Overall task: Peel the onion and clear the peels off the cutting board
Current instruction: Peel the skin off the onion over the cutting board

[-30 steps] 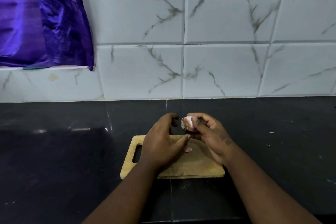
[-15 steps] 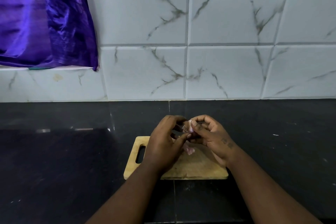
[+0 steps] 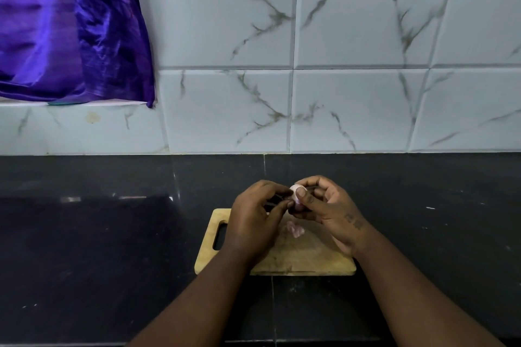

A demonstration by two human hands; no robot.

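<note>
The onion (image 3: 296, 196) was held in the air between the two hands, above the far edge of the board (image 3: 310, 260) and not touching it. Only a small pale pink patch of it showed, since fingers covered the rest.

The right hand (image 3: 328, 214) gripped it from the right, with the thumb laid across its front and the fingers curled round its far side. The left hand (image 3: 253, 222) met it from the left, with curled fingers whose tips, together with the thumb, closed on the onion's left side. Whether they pinched loose skin or the bulb itself could not be told. The two hands were close together, their fingertips almost touching over the onion. Both forearms reached in from the near edge of the view.

Below the hands, a small heap of pink peels (image 3: 295, 229) lay on the board, just under the onion and between the two wrists.

The wooden board lay flat on the dark bench (image 3: 112, 248), its handle slot (image 3: 220, 235) at the left end beside the left hand. The left forearm crossed the board's near left corner.

Behind the bench stood a white marbled tile wall (image 3: 352, 93). A shiny purple cloth (image 3: 70, 31) hung at the upper left, well apart from the board.
</note>
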